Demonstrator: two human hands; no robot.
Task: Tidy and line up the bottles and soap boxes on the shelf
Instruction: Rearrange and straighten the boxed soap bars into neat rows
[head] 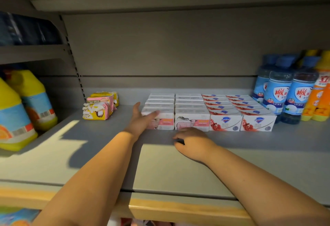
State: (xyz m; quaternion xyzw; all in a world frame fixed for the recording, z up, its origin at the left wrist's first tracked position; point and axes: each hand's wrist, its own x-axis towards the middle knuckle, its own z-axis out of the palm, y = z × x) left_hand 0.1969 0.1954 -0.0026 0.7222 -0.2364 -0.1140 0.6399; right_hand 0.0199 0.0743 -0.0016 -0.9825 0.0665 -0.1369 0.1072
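Observation:
Two rows of white soap boxes with a pink cow print [192, 107] stand mid-shelf. Two rows of white soap boxes with a red fruit print [239, 111] sit flush on their right. My left hand [141, 118] is flat and open, its palm against the left side of the front-left cow box [165, 122]. My right hand [191, 141] rests on the shelf in front of the cow boxes, fingers curled under; I cannot tell whether it holds anything. Blue-labelled clear bottles [284, 91] stand right of the boxes, orange bottles [319, 93] beyond them.
A small untidy cluster of pink and yellow soap packs [100, 106] sits at the back left. Big yellow jugs [21, 104] fill the neighbouring shelf bay on the left. The grey shelf [178, 168] has a yellow price rail [178, 208] along its front edge.

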